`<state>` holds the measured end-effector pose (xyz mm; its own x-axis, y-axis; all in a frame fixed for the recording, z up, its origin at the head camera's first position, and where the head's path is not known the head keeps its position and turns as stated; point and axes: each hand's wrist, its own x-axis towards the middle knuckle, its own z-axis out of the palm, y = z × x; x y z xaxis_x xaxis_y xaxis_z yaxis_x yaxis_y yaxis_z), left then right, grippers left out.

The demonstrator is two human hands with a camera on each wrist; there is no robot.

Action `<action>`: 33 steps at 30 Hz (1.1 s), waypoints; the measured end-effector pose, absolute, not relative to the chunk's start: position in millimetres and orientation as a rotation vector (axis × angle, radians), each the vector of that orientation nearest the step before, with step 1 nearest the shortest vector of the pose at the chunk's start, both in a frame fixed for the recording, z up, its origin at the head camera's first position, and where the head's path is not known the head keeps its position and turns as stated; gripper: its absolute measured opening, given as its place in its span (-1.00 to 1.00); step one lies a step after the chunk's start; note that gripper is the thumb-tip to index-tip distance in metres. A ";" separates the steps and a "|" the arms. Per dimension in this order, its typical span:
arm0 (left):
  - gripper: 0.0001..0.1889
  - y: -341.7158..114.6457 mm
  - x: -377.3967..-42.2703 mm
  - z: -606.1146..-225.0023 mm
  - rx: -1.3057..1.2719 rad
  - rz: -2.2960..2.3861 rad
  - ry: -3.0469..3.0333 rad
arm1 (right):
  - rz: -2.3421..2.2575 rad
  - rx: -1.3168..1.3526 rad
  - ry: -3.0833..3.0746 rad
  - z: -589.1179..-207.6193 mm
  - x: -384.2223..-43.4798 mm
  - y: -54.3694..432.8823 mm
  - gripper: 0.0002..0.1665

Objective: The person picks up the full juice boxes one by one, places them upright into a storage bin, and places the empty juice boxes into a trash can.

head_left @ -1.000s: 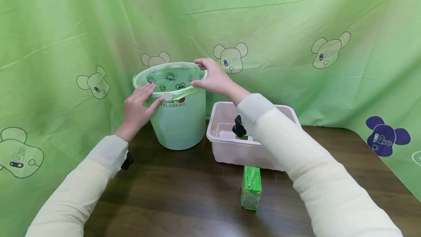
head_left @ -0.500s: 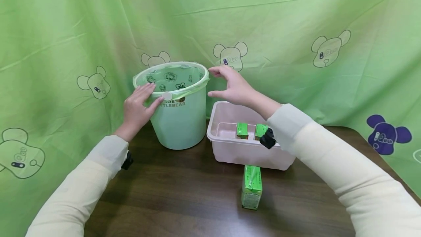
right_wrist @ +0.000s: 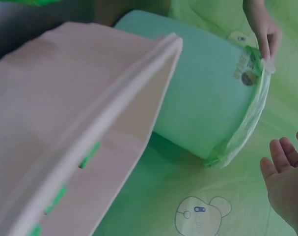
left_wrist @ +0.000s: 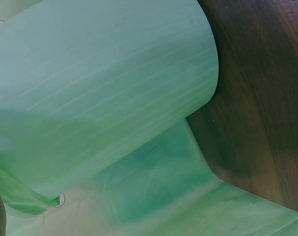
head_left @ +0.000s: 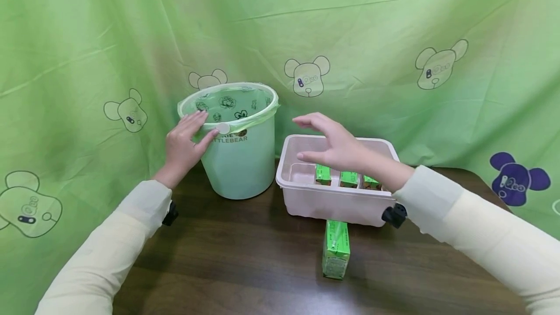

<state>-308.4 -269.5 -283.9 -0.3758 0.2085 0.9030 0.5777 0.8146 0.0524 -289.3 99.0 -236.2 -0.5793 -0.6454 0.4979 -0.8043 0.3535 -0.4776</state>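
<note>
A mint-green trash bin (head_left: 238, 166), lined with a printed plastic bag (head_left: 255, 120) folded over its rim, stands upright on the table. My left hand (head_left: 183, 145) holds its near rim, fingers over the edge and thumb outside by the round tab (head_left: 223, 128). My right hand (head_left: 334, 145) hovers with nothing in it, thumb and fingers spread, above a pale pink plastic tub (head_left: 332, 203). Inside that tub, several green drink cartons (head_left: 323, 175) stand in a row, partly hidden by its front wall. Another green carton with a straw (head_left: 336, 252) stands in front.
Dark wooden table (head_left: 245, 256) lies under everything. A green curtain (head_left: 372, 28) with bear prints hangs behind and at both sides. Black cameras are strapped at both wrists, such as the right wrist camera (head_left: 394, 215).
My right hand has left the bin's right rim and moved right and down over the tub, uncovering the cartons inside. The left hand stays at the rim.
</note>
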 end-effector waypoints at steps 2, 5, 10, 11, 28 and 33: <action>-0.48 -270.1 -308.8 -284.5 -0.581 -0.442 -1.952 | 1.068 1.324 -2.379 -241.7 -283.3 103.5 -0.24; -0.47 -270.3 -308.4 -284.9 -0.575 -0.447 -1.959 | 1.101 1.339 -2.365 -251.4 -273.9 110.4 -0.27; -0.47 -269.3 -307.9 -285.5 -0.576 -0.449 -1.971 | 1.117 1.352 -2.369 -267.8 -259.6 121.8 -0.26; -0.47 -269.2 -307.9 -285.7 -0.577 -0.450 -1.973 | 1.117 1.355 -2.371 -270.9 -256.5 124.0 -0.26; -0.48 -268.7 -308.7 -286.4 -0.584 -0.455 -1.937 | 1.137 1.393 -2.464 -321.6 -218.3 158.8 -0.25; -0.47 -268.9 -309.4 -286.6 -0.586 -0.445 -1.928 | 1.136 1.367 -2.528 -337.1 -213.2 163.7 -0.22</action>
